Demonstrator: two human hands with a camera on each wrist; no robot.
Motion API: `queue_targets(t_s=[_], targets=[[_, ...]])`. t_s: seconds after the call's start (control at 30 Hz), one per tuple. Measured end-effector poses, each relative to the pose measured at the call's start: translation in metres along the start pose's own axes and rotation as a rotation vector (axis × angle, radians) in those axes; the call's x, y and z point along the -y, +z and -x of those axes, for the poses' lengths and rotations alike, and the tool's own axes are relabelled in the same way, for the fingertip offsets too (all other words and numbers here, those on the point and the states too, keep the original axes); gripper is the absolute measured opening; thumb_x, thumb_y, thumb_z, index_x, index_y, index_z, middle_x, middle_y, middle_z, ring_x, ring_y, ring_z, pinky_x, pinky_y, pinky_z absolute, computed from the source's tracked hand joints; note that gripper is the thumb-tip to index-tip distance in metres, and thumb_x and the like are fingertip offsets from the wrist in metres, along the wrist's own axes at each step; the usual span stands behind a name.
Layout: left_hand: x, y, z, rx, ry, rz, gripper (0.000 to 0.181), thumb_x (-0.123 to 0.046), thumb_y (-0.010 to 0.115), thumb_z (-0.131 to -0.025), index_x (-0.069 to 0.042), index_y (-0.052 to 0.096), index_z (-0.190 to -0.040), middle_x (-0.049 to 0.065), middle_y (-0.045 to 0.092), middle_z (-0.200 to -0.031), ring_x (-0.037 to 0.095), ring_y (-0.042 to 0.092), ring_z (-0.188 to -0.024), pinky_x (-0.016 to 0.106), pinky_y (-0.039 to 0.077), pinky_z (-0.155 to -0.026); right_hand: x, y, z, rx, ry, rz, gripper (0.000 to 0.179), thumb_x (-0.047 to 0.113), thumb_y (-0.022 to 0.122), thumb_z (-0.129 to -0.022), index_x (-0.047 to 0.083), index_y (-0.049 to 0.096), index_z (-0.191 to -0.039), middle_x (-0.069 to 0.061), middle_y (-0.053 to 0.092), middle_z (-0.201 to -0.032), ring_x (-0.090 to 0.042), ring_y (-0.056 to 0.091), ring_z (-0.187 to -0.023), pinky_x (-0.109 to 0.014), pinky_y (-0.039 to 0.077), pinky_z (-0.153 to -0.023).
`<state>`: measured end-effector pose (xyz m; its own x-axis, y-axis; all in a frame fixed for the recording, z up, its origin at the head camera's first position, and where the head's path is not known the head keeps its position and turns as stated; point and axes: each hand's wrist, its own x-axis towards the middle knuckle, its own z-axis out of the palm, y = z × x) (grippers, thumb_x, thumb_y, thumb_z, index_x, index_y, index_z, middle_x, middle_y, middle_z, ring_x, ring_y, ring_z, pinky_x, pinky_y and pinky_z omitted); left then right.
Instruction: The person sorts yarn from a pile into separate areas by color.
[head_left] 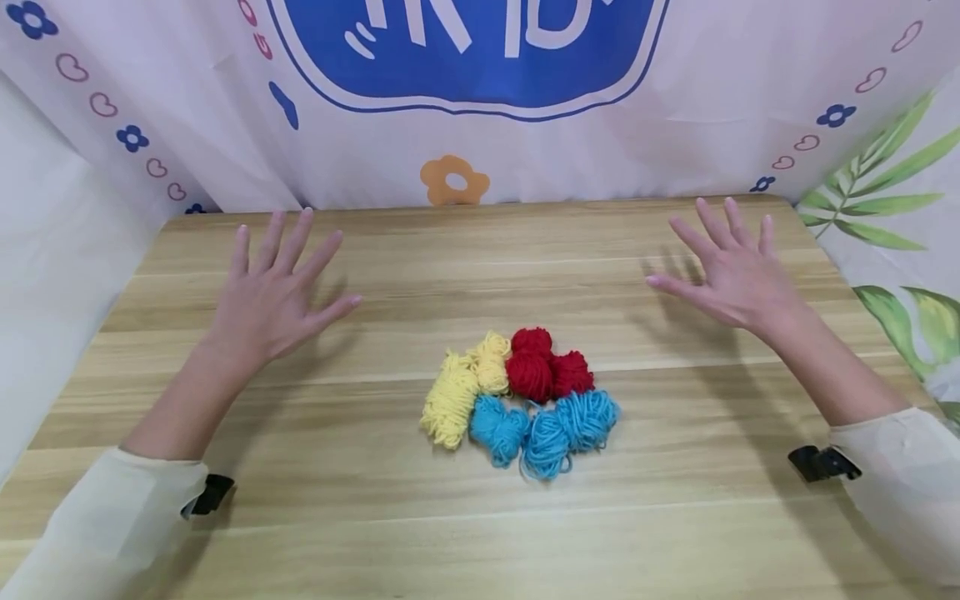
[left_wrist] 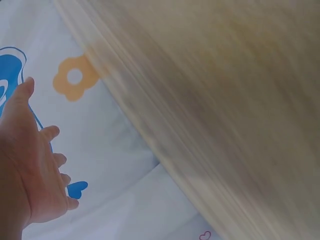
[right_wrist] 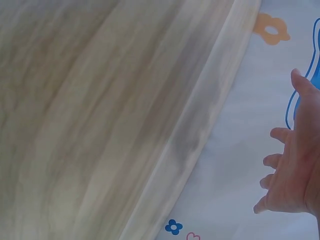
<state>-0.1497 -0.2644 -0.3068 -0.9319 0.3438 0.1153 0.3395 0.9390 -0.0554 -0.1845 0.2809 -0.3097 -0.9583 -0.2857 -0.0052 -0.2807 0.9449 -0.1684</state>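
Both hands are spread with nothing in them, held over the table. My left hand (head_left: 266,304) is over its left side, fingers fanned toward the back; its palm also shows in the left wrist view. On the right, my right hand (head_left: 738,275) has its thumb pointing inward. Between the two hands, nearer the front, small yarn bundles lie in a tight cluster. Yellow yarn (head_left: 450,400) forms the left part, red yarn (head_left: 530,375) the back right, and blue yarn (head_left: 547,442) the front. Neither hand touches the yarn.
The wood-grain table (head_left: 360,533) ends at a white printed cloth (head_left: 570,158) hanging along its back edge. A leaf-patterned cloth (head_left: 892,200) borders the right side. Small black clips or mounts (head_left: 823,463) sit at both sleeve cuffs.
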Motion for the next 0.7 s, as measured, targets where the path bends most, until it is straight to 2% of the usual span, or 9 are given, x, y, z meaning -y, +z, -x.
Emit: queue_targets(t_s=[0.13,0.2,0.37,0.5,0.7], targets=[[-0.003,0.002,-0.001,0.004,0.01,0.006,0.086,-0.071,0.04,-0.1,-0.016,0.029,-0.164,0.015,-0.001,-0.173,0.038,-0.008,-0.158,0.066,-0.009,-0.122,0.006,0.0,0.0,-0.003,-0.023,0.007,0.094,0.075,0.041,-0.098,0.015,0.019,-0.167,-0.013,-0.006,-0.173,-0.039,-0.017,-0.156,-0.073,-0.016,-0.116],[-0.005,0.002,-0.001,0.001,0.018,0.013,0.086,-0.071,0.042,-0.1,-0.015,0.031,-0.163,0.017,0.002,-0.173,0.039,-0.005,-0.159,0.068,-0.005,-0.122,0.009,0.0,-0.001,-0.009,-0.038,0.002,0.094,0.074,0.043,-0.098,0.015,0.02,-0.167,-0.014,-0.004,-0.173,-0.04,-0.015,-0.156,-0.073,-0.012,-0.117],[-0.014,0.0,-0.005,0.016,0.043,0.043,0.084,-0.067,0.048,-0.099,-0.012,0.034,-0.162,0.017,0.006,-0.173,0.04,0.001,-0.159,0.07,0.008,-0.122,0.017,0.001,0.0,-0.026,-0.062,-0.014,0.093,0.073,0.046,-0.097,0.014,0.024,-0.166,-0.018,0.005,-0.173,-0.044,0.0,-0.158,-0.075,-0.005,-0.118],[-0.022,-0.002,-0.008,0.063,0.073,0.057,0.083,-0.063,0.051,-0.1,-0.013,0.033,-0.163,0.016,0.008,-0.173,0.041,0.008,-0.158,0.07,0.013,-0.121,0.025,0.001,0.001,-0.027,-0.073,-0.016,0.093,0.072,0.048,-0.097,0.013,0.026,-0.165,-0.022,0.014,-0.171,-0.046,0.01,-0.156,-0.075,-0.002,-0.118],[-0.037,-0.006,-0.009,0.09,0.112,0.079,0.082,-0.061,0.055,-0.1,-0.013,0.033,-0.163,0.018,0.016,-0.171,0.041,0.016,-0.157,0.068,0.019,-0.121,0.032,0.002,0.001,-0.036,-0.105,-0.008,0.09,0.07,0.052,-0.097,0.012,0.031,-0.163,-0.027,0.027,-0.165,-0.05,0.021,-0.152,-0.072,0.013,-0.12]])
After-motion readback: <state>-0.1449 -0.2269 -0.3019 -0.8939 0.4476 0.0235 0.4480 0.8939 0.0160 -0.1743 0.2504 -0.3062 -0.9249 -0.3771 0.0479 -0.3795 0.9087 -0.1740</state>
